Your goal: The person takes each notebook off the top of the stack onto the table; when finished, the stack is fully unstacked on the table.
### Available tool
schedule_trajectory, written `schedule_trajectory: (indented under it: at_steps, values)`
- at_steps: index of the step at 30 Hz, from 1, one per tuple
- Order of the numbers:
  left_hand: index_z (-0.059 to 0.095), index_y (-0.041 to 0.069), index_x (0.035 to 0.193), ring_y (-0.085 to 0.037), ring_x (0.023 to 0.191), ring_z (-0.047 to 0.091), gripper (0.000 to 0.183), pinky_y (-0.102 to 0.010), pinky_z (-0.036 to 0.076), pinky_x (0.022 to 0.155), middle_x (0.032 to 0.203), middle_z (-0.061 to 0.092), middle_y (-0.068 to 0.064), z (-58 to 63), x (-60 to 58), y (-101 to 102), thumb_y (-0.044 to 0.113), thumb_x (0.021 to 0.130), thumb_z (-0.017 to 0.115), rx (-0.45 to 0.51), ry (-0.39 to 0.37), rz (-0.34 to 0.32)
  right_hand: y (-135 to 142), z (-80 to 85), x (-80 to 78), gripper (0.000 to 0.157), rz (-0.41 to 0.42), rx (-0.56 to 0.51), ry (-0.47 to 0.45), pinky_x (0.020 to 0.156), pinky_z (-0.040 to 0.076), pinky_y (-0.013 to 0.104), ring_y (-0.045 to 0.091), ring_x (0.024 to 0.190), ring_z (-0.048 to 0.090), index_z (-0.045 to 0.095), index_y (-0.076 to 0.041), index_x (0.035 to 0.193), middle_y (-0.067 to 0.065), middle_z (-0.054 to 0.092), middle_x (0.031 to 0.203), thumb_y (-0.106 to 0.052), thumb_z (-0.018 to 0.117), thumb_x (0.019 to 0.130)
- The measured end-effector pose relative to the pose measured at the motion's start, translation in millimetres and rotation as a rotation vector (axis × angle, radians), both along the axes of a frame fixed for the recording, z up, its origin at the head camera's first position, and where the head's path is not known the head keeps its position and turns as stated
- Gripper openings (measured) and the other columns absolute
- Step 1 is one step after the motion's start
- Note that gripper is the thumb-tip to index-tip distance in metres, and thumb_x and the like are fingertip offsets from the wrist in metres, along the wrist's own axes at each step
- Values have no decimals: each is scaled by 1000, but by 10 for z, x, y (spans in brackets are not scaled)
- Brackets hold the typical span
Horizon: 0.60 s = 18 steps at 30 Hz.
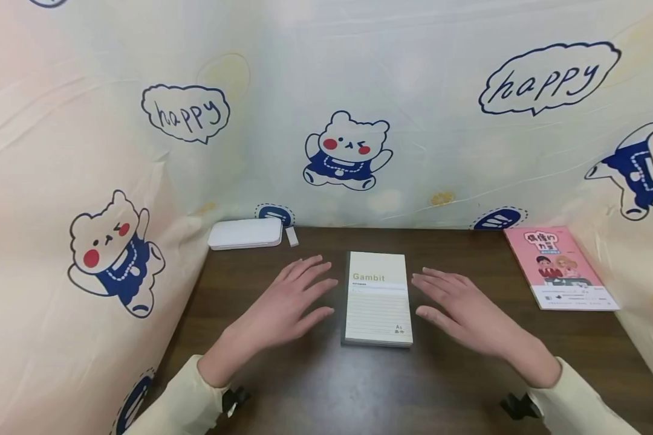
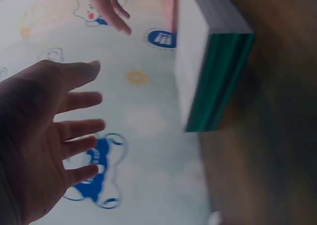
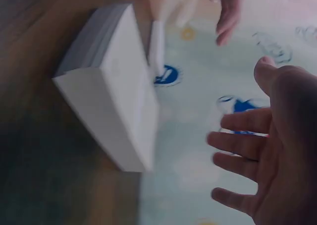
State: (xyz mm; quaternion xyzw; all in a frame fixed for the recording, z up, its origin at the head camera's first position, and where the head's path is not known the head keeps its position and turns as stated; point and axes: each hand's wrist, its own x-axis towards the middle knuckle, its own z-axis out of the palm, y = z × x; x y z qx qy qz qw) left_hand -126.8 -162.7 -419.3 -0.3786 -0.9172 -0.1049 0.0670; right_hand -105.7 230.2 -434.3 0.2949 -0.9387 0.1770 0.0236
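Note:
A stack of notebooks (image 1: 378, 302) lies on the brown table, its cream top cover reading "Gambit". To its left my left hand (image 1: 296, 296) hovers with fingers spread and straight, holding nothing. My right hand (image 1: 465, 308) mirrors it on the other side, fingers extended and apart from the stack. In the left wrist view the notebooks (image 2: 220, 71) show a dark green spine side, and the left hand (image 2: 54, 131) is open beside them. The right wrist view shows the notebooks' white page edges (image 3: 104, 116) and the right hand (image 3: 267, 140) with loose, straight fingers.
At the back left of the table (image 1: 315, 399) sit a white case (image 1: 245, 234) and a small white block (image 1: 292, 236). A pink book (image 1: 563, 269) lies at the right. Printed cloth (image 1: 413, 78) with bear drawings walls the back and both sides.

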Motion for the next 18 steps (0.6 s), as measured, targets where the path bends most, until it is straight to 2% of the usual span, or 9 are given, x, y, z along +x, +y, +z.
schedule_trajectory:
  at_steps: [2, 4, 6, 8, 10, 11, 14, 16, 18]
  values:
    - [68, 18, 149, -33, 159, 45, 51, -59, 39, 127, 163, 58, -10, -121, -40, 29, 47, 107, 71, 32, -5, 31, -13, -145, -52, 59, -41, -40, -22, 124, 36, 67, 40, 157, 48, 58, -9, 159, 13, 56, 166, -45, 62, 113]
    - [71, 16, 144, -31, 149, 55, 48, -56, 47, 121, 154, 65, -9, -255, -74, 65, 47, 107, 72, 66, -26, 78, -34, -312, -103, 60, -96, -93, -54, 122, 38, 68, 41, 155, 49, 58, -7, 159, 15, 57, 164, -43, 64, 112]
    - [75, 15, 135, -27, 133, 64, 43, -50, 55, 111, 137, 71, -6, -403, -104, 112, 47, 107, 72, 104, -69, 140, -63, -486, -149, 61, -166, -148, -92, 120, 41, 69, 43, 151, 52, 56, -5, 160, 18, 59, 161, -41, 66, 112]
    - [77, 16, 121, -21, 110, 67, 35, -42, 59, 95, 116, 72, -1, -564, -139, 170, 48, 108, 70, 149, -129, 212, -97, -654, -198, 62, -239, -217, -137, 114, 49, 64, 40, 138, 61, 53, -3, 161, 18, 66, 150, -38, 66, 112]
    - [74, 19, 107, -16, 90, 63, 34, -36, 57, 79, 97, 68, 4, -727, -174, 235, 52, 109, 68, 196, -207, 292, -134, -796, -241, 64, -305, -286, -197, 100, 57, 52, 32, 119, 67, 49, 0, 162, 14, 71, 131, -38, 65, 113]
    - [72, 21, 101, -14, 81, 60, 35, -34, 54, 72, 90, 65, 5, -806, -190, 266, 55, 109, 66, 217, -243, 328, -154, -857, -260, 66, -329, -323, -233, 93, 57, 45, 28, 109, 66, 47, 1, 163, 12, 70, 121, -38, 64, 113]
    - [63, 24, 90, -10, 66, 53, 43, -30, 45, 61, 75, 57, 7, -1021, -229, 348, 63, 108, 62, 267, -332, 398, -221, -1002, -297, 71, -369, -421, -335, 75, 47, 33, 21, 88, 58, 42, 2, 166, 7, 63, 101, -41, 62, 114]
    - [61, 24, 88, -10, 62, 52, 47, -30, 42, 58, 70, 56, 7, -1125, -239, 393, 66, 108, 60, 288, -380, 414, -264, -1070, -300, 72, -361, -455, -388, 76, 47, 33, 22, 90, 59, 39, -1, 169, 9, 66, 105, -44, 59, 115]
    - [61, 22, 88, -10, 60, 51, 48, -30, 41, 58, 68, 55, 7, -1201, -239, 430, 66, 108, 59, 303, -421, 410, -300, -1127, -292, 73, -349, -471, -420, 90, 56, 40, 28, 109, 68, 37, -3, 171, 16, 72, 126, -47, 55, 116]
